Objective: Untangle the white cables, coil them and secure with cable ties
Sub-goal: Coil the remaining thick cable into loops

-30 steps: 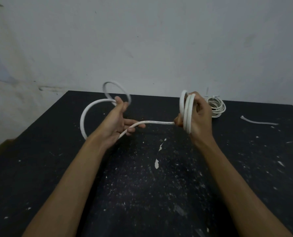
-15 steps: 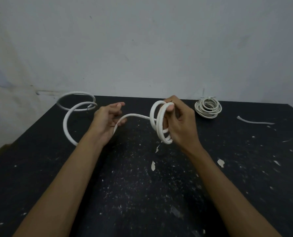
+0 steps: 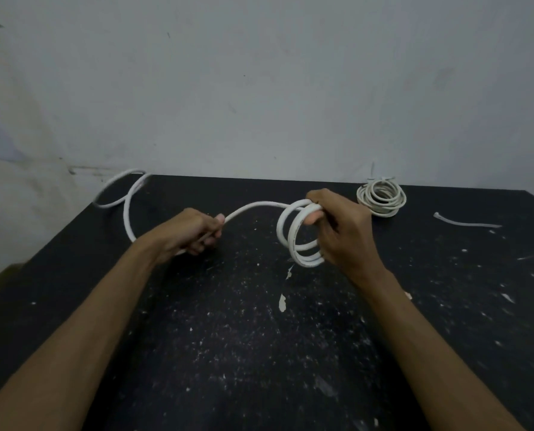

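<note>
Above black table [image 3: 259,353], right hand [image 3: 343,231] gripping cable coil [image 3: 299,237], left hand [image 3: 191,231] fisted round cable

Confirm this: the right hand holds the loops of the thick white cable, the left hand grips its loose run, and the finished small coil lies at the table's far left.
Wrong side. The head view shows the small coil at the table's far right, beyond the right hand. That hand does hold the cable's loops, and the left hand grips its loose run.

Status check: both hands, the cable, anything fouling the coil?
Right hand grips the coil. Left hand grips the white cable feeding it. Loose loops trail far left; nothing fouling.
</note>
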